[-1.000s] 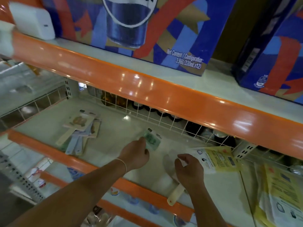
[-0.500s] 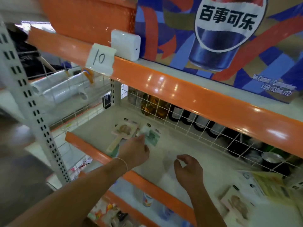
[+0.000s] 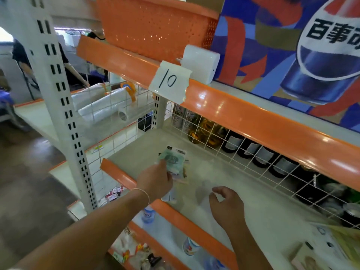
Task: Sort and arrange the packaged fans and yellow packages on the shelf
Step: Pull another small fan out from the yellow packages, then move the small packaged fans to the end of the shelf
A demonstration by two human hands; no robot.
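Green-printed film covers the packaged fan, which is pinched in the grip of the left hand and held over the small pile of fans at the shelf's far left end. Its long axis runs toward the wire back; the handle is hidden under the hand. The right hand hovers empty, fingers loosely curled, just to the right. Yellow packages, flat and glossy, lie blurred at the far right.

Two hands, one orange basket, one "10" label.
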